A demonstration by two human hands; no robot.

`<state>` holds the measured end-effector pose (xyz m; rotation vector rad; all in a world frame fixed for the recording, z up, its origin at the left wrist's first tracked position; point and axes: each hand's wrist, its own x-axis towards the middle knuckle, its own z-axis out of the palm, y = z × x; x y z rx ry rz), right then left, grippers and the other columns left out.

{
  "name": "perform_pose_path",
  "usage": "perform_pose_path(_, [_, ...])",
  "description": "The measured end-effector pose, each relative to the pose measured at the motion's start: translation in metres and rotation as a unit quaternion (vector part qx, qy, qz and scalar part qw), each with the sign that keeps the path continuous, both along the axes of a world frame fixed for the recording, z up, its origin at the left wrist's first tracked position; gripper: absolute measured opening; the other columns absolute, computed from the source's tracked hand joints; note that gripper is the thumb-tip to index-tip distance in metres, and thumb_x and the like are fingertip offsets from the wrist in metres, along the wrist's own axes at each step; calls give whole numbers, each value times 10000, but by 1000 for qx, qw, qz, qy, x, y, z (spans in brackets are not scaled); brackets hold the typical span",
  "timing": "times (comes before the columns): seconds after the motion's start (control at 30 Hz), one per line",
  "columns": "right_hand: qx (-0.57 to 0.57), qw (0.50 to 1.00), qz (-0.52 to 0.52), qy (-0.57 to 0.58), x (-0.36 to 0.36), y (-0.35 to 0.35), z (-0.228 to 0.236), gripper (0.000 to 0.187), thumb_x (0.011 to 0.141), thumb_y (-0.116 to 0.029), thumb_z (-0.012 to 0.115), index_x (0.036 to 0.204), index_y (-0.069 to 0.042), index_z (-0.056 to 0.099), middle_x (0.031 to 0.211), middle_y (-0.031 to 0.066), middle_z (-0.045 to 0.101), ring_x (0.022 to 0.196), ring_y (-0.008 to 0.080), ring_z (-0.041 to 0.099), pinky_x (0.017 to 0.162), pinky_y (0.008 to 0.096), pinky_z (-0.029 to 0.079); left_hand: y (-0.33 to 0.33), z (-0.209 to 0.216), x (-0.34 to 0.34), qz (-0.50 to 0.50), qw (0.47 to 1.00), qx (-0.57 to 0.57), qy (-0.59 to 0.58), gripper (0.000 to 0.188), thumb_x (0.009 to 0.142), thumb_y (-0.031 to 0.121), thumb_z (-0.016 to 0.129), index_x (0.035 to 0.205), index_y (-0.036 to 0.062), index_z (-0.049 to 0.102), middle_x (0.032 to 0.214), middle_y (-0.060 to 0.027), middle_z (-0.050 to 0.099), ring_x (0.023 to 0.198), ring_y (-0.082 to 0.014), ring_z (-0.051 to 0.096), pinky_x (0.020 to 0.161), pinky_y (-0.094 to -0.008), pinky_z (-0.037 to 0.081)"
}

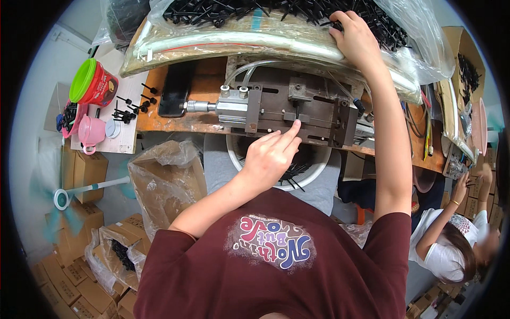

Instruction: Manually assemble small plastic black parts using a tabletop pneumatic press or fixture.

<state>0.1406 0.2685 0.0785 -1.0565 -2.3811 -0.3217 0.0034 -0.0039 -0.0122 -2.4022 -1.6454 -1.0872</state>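
My left hand (270,159) reaches over a small metal clamping machine (279,112), its index finger stretched out. That fingertip is at the lower end of a thin black piece (297,110) lying in the machine's middle slot. Farther up, my right hand (357,40) is at the edge of a heap of black plastic pieces (228,11) with thin stems and wider heads. Thumb and forefinger of that hand are pinched on one dark stemmed piece (337,24). Below the machine, a round white basket (325,169) with black pieces in it rests on my lap.
Several loose black pieces (125,113) and a phone (176,90) lie left of the machine. A red and green bucket (94,82) and a pink cup (91,132) stand beyond. Cardboard boxes (69,276) and a fan (61,199) are at left. A co-worker (443,242) sits at right.
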Motion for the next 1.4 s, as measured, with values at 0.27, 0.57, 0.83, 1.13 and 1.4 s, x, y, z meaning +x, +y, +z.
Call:
perform_pose_path(0.27, [-96, 993, 73, 1, 5, -28, 22, 138, 842, -56, 675, 978, -41, 666, 905, 100, 632, 820, 277, 649, 752, 348, 515, 6, 3, -3, -3, 1000, -13, 20, 238, 702, 102, 796, 910, 28, 707, 1261, -132, 666, 804, -268, 710, 767, -330, 581])
perform_pose_path(0.57, [-258, 869, 79, 414, 21, -102, 32, 99, 887, -101, 724, 919, -8, 730, 788, 63, 716, 638, 125, 658, 606, 223, 495, 5, 10, -8, -16, 999, -46, 8, 306, 704, 111, 806, 984, 42, 702, 1245, -124, 675, 721, -211, 687, 665, -305, 552])
perform_pose_path(0.83, [-671, 610, 148, 394, 19, -147, 14, 190, 909, -186, 732, 874, -7, 678, 736, 73, 694, 554, 73, 616, 528, 209, 485, 20, 62, -16, -66, 966, 46, -247, 429, 722, -7, 813, 1136, 4, 698, 1101, -127, 701, 848, -221, 703, 713, -317, 575])
perform_pose_path(1.13, [-195, 936, 73, 283, -1, -95, 21, 216, 904, -251, 720, 925, -36, 726, 769, 58, 716, 650, 104, 655, 614, 245, 503, -8, 46, -18, -35, 984, -24, -173, 272, 700, -28, 771, 961, 18, 710, 1211, -124, 659, 966, -251, 682, 810, -347, 580])
perform_pose_path(1.4, [-158, 985, 19, 66, 13, -31, 7, 238, 889, -194, 679, 1110, -127, 736, 979, 86, 721, 901, 191, 673, 812, 337, 519, 2, 2, -1, 3, 1000, 17, 11, 184, 740, 56, 712, 918, 14, 688, 1266, -141, 661, 852, -282, 708, 798, -344, 576])
